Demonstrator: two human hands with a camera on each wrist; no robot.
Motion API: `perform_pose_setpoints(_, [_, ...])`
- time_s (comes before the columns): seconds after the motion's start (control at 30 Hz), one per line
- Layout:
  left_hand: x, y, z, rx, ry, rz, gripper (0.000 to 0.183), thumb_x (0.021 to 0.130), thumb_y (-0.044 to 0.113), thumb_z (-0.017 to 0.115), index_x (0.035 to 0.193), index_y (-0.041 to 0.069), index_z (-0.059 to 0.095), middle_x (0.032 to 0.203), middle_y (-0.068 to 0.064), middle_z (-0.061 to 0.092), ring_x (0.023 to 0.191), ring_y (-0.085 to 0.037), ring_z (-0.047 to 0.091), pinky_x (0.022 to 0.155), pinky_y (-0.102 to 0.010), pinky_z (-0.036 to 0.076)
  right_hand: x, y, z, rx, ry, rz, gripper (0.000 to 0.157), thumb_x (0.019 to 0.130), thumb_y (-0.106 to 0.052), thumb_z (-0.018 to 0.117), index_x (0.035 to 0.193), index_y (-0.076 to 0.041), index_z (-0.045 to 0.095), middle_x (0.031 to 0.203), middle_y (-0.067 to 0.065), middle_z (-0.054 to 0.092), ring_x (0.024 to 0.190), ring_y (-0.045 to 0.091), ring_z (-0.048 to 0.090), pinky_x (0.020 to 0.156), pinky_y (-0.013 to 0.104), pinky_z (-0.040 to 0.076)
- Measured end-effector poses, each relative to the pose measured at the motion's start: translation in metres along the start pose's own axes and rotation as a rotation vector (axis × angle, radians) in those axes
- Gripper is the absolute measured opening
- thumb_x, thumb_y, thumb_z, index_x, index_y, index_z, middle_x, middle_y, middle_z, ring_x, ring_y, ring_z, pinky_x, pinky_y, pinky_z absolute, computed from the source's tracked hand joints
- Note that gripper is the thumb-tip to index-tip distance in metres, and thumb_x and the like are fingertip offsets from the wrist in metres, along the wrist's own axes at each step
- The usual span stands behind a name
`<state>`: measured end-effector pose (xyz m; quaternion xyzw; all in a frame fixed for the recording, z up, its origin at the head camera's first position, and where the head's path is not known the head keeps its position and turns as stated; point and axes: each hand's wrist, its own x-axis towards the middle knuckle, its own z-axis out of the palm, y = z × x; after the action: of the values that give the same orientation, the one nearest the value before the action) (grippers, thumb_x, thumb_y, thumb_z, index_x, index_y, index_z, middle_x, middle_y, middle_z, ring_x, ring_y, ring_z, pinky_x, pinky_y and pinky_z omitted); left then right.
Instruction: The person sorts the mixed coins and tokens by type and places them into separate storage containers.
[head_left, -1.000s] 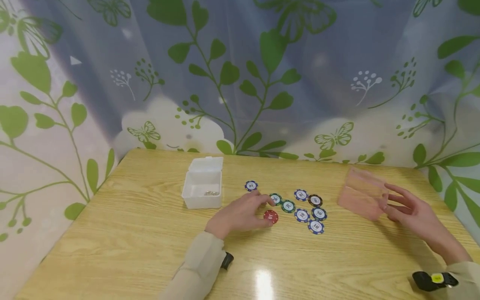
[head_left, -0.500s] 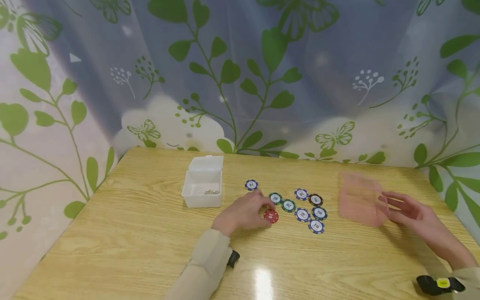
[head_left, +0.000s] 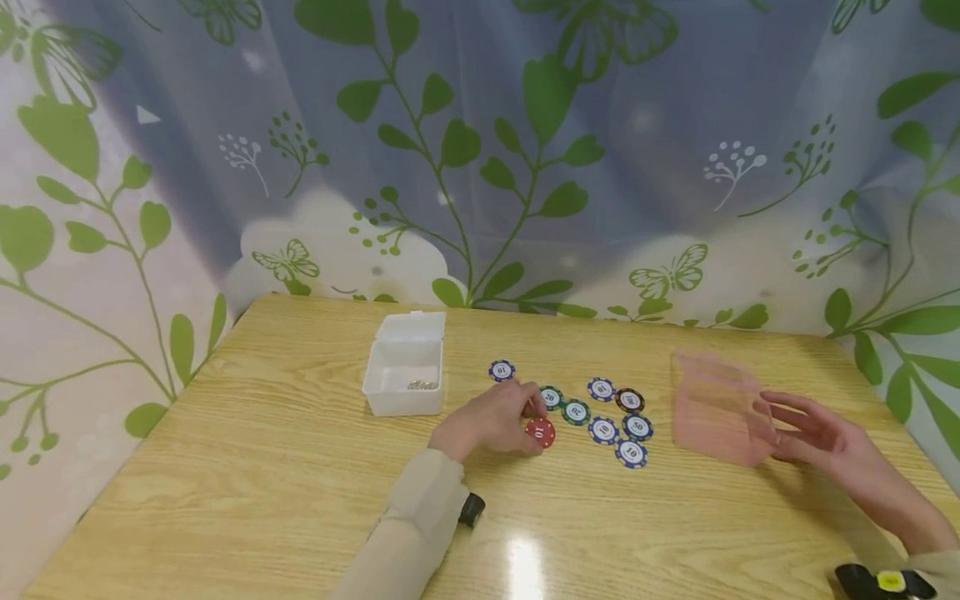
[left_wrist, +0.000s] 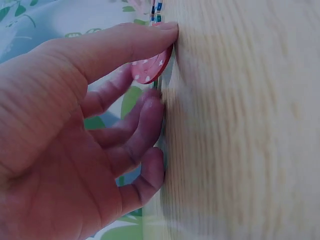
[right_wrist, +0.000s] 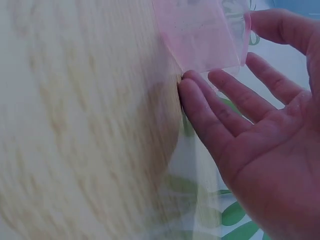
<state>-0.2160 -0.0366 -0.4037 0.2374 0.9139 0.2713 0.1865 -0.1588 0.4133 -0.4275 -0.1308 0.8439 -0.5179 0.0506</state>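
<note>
My left hand [head_left: 487, 421] pinches a red poker chip [head_left: 539, 432] marked 10 between thumb and index finger. The chip's face tilts in the left wrist view, while the other fingers bend near the tabletop. My right hand [head_left: 828, 442] holds the near right side of a translucent pink plastic box [head_left: 712, 442]. In the right wrist view, the thumb and a fingertip meet the box's edge, and the lower fingers lie by its base. Between the hands lie several flat poker chips: green ones [head_left: 576, 412], blue ones [head_left: 632, 453] and a black one [head_left: 630, 401].
A white lidded box [head_left: 405, 404] stands open left of the chips, with small shiny pieces [head_left: 422, 385] inside. One blue chip [head_left: 502, 370] lies apart behind my left hand. A patterned curtain [head_left: 480, 167] hangs behind the wooden table [head_left: 262, 467].
My left thumb and index finger have closed in on the red chip. The pink box has turned and shifted slightly toward me with my right hand.
</note>
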Motion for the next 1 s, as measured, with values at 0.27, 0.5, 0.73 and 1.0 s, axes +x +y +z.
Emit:
perform_pose_setpoints(0.27, [-0.004,0.001,0.000,-0.042,-0.025,0.028,0.041,0.084,0.016,0.083,0.117,0.024,0.061,0.103,0.005,0.070,0.090,-0.008,0.061,0.083,-0.027,0.050,-0.003,0.005,0.002,0.253,-0.073,-0.032,0.058,0.105,0.008,0.043,0.157,-0.018,0.037,0.141,-0.028,0.055,0.114,-0.001,0.068,0.082,0.024,0.061])
perform_pose_setpoints(0.5, [-0.006,-0.001,-0.002,-0.021,-0.053,0.064,0.042,0.083,0.012,0.081,0.122,0.021,0.068,0.110,0.003,0.070,0.097,-0.008,0.062,0.088,-0.025,0.051,-0.004,0.009,0.001,0.383,-0.156,-0.071,0.061,0.106,0.011,0.036,0.162,-0.013,0.027,0.148,-0.022,0.052,0.120,0.005,0.067,0.089,0.026,0.059])
perform_pose_setpoints(0.73, [-0.006,-0.002,-0.001,-0.020,-0.040,0.077,0.042,0.083,0.009,0.081,0.121,0.019,0.069,0.106,0.003,0.071,0.093,-0.008,0.063,0.087,-0.024,0.052,-0.004,0.011,0.000,0.394,-0.164,-0.081,0.062,0.106,0.011,0.036,0.162,-0.010,0.024,0.150,-0.022,0.051,0.122,0.006,0.067,0.090,0.026,0.059])
perform_pose_setpoints(1.0, [-0.006,-0.003,-0.001,-0.034,-0.030,0.066,0.041,0.082,0.011,0.083,0.119,0.020,0.069,0.101,0.005,0.068,0.090,-0.007,0.061,0.084,-0.023,0.051,-0.004,0.011,0.001,0.392,-0.170,-0.065,0.061,0.106,0.010,0.037,0.162,-0.011,0.025,0.149,-0.022,0.051,0.122,0.005,0.066,0.091,0.024,0.059])
